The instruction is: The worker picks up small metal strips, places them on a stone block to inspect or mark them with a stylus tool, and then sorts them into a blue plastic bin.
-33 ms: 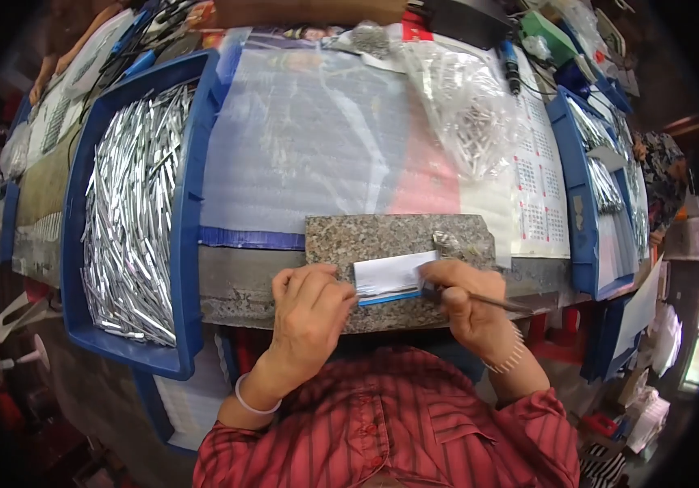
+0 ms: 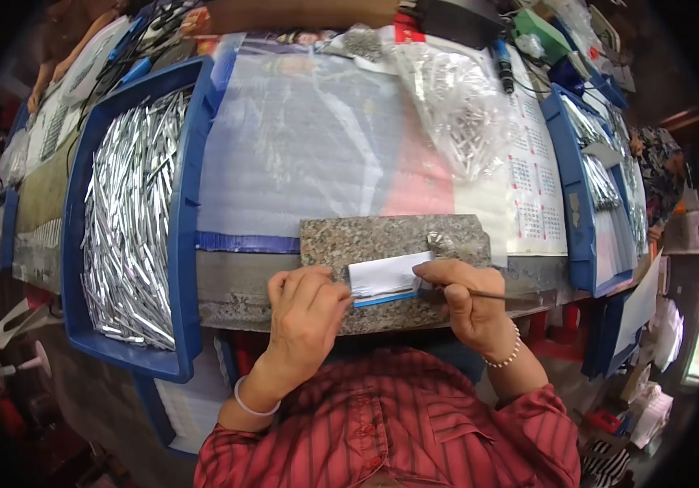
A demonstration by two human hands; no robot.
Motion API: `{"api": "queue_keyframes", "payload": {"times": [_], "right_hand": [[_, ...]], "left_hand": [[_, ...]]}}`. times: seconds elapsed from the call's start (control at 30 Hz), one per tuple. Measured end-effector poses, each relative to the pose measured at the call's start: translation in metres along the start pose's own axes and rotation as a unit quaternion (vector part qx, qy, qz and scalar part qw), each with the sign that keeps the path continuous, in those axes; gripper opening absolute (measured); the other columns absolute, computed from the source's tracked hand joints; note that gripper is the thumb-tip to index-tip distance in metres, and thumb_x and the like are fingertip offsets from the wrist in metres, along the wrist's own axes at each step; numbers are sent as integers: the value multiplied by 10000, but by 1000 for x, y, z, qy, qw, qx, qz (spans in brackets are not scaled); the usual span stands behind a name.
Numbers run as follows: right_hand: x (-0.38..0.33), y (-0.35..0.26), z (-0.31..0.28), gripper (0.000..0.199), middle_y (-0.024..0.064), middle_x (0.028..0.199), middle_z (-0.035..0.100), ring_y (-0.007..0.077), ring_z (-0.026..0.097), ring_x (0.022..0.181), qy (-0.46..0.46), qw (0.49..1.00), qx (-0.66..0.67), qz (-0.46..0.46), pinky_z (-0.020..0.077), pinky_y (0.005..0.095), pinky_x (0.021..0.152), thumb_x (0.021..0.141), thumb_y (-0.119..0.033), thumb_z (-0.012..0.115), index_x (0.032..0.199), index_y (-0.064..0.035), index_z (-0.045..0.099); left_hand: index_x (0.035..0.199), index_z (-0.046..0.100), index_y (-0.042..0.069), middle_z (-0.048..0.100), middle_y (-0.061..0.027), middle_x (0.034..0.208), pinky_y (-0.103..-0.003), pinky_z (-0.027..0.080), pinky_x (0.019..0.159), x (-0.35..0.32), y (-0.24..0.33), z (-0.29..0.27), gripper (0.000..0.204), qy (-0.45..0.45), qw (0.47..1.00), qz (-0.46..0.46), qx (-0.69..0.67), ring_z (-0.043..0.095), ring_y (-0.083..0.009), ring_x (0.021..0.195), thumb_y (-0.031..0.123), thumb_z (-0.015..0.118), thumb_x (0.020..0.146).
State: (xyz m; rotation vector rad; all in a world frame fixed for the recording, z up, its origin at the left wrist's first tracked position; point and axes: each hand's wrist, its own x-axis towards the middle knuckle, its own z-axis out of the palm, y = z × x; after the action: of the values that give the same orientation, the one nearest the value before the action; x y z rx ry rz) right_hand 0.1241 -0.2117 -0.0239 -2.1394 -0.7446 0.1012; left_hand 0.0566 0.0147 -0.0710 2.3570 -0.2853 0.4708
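Observation:
A small white rectangular pad (image 2: 388, 274) with a blue strip along its near edge lies on a speckled stone slab (image 2: 382, 231) in front of me. Thin silvery pieces, too small to name, run along the strip. My left hand (image 2: 305, 309) has curled fingers, their tips pressed at the pad's left end. Gripped in my right hand (image 2: 467, 302) is a thin dark rod-like tool (image 2: 486, 294), its back end sticking out to the right. The fingertips meet the pad's right end and hide the tool's front.
At left stands a blue tray (image 2: 189, 187) full of slim silvery metal pieces (image 2: 126, 228). Beyond the slab are a plastic-covered sheet (image 2: 301, 146) and a clear bag (image 2: 471, 122) of small pieces. Another blue tray (image 2: 579, 195) is at right. Someone's arm (image 2: 69, 57) shows far left.
The tool's back end has swung slightly up and toward the left in my right hand. My left hand stays at the pad's left end.

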Motion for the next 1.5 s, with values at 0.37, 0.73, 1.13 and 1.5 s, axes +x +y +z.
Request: {"api": "queue_keyframes", "payload": {"times": [0.37, 0.73, 1.13, 1.5], "right_hand": [[-47, -23, -19, 274, 153, 1068, 656, 109, 544, 727, 139, 939, 298, 104, 435, 230, 629, 1027, -178, 360, 1062, 4, 562], [-57, -3, 6, 217, 100, 902, 658, 56, 550, 620, -8, 860, 465, 210, 422, 177, 521, 916, -39, 603, 1119, 26, 560], [-64, -6, 21, 93, 73, 868, 648, 140, 663, 761, -9, 886, 407, 222, 527, 246, 684, 869, 33, 640, 956, 33, 606], [-65, -11, 29, 94, 83, 882, 653, 150, 672, 783, -19, 901, 372, 222, 540, 256, 713, 867, 27, 647, 954, 34, 615]], "left_hand": [[927, 582, 69, 562, -81, 900, -410, 350, 840, -8, 3, -4, 229, 3, 998, 27, 61, 584, -277, 970, 38, 711, 741], [864, 606, 58, 603, -92, 835, -402, 403, 807, -26, 53, -36, 182, 10, 1000, -13, 23, 636, -290, 873, 10, 716, 728], [853, 610, 33, 660, -132, 856, -374, 454, 761, -46, 53, -34, 160, -32, 994, -69, -73, 650, -287, 830, 10, 717, 737], [869, 624, 25, 668, -116, 867, -352, 463, 771, -58, 47, -38, 139, -60, 982, -124, -126, 649, -262, 826, 9, 704, 757]]}}
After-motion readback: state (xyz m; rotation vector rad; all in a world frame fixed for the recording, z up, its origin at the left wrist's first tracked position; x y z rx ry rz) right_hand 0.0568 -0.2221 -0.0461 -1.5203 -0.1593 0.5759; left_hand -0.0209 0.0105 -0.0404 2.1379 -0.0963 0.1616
